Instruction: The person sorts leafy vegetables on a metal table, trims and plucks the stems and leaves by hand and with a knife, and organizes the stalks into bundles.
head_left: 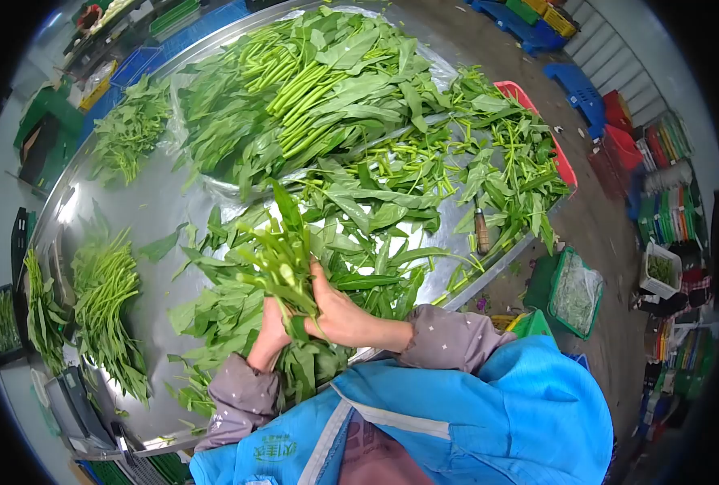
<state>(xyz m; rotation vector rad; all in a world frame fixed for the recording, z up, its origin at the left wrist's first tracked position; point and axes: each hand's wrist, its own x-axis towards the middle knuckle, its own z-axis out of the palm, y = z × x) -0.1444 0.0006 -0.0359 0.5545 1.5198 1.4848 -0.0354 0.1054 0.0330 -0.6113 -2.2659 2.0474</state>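
A bunch of water spinach [282, 259] is held between my two hands, its cut stems pointing up and away and its leaves hanging toward my body. My left hand [270, 335] is closed around the lower left side of the bunch. From the right, my right hand [339, 314] wraps it, thumb along the stems. Loose leaves and stems [214, 299] lie on the metal table under and around both hands. Beyond them rises a large pile of water spinach [319, 89] on clear plastic. A wooden-handled knife [481, 232] lies to the right, its blade partly hidden.
Separate bunches [109, 299] lie on the left of the metal table [165, 307], with another bunch [131, 125] at the far left. A red crate [565, 166] sits at the table's right edge under trimmings. On the floor at right is a green crate [573, 295] with a plastic bag.
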